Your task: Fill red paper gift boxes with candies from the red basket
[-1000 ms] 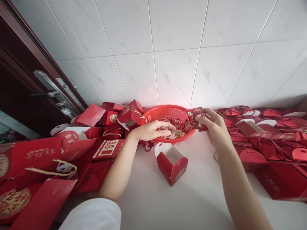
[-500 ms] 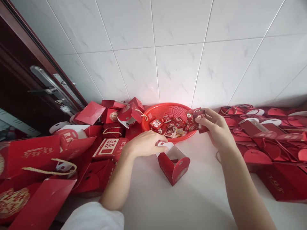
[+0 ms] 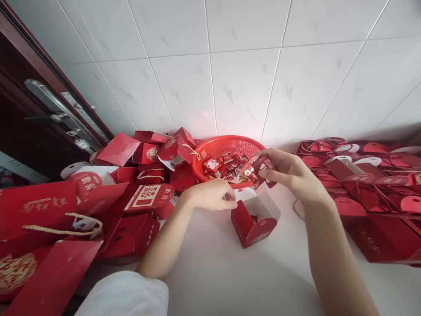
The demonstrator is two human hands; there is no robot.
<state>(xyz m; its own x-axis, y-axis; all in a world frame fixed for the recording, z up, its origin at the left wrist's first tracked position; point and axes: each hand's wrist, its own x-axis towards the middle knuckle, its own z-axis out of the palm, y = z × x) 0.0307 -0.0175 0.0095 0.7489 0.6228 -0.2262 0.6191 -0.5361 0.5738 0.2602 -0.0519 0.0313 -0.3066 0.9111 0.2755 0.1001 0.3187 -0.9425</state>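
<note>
An open red paper gift box (image 3: 253, 226) stands on the white tabletop in front of me, with a few small red pieces low inside. My left hand (image 3: 213, 195) is closed at the box's left rear corner, its thumb and fingertips pinching the edge. Above and behind the box, my right hand (image 3: 287, 173) grips several dark red candy packets (image 3: 261, 169) between thumb and fingers. These hang over the right rim of a red plastic basket (image 3: 226, 141). Inside the basket lie more wrapped candies (image 3: 232, 166), partly covered by the packets.
Red gift boxes (image 3: 148, 197) with rope handles are heaped on the left. More red boxes (image 3: 381, 219) stand packed in rows at the right. Behind the basket rises a white tiled wall (image 3: 243, 87), and a dark door with a metal handle (image 3: 54, 105) is at far left.
The gift box has shifted right and turned, and its far flaps stand more open. My right hand has brought the packets slightly left and lower; my left hand has moved right with the box.
</note>
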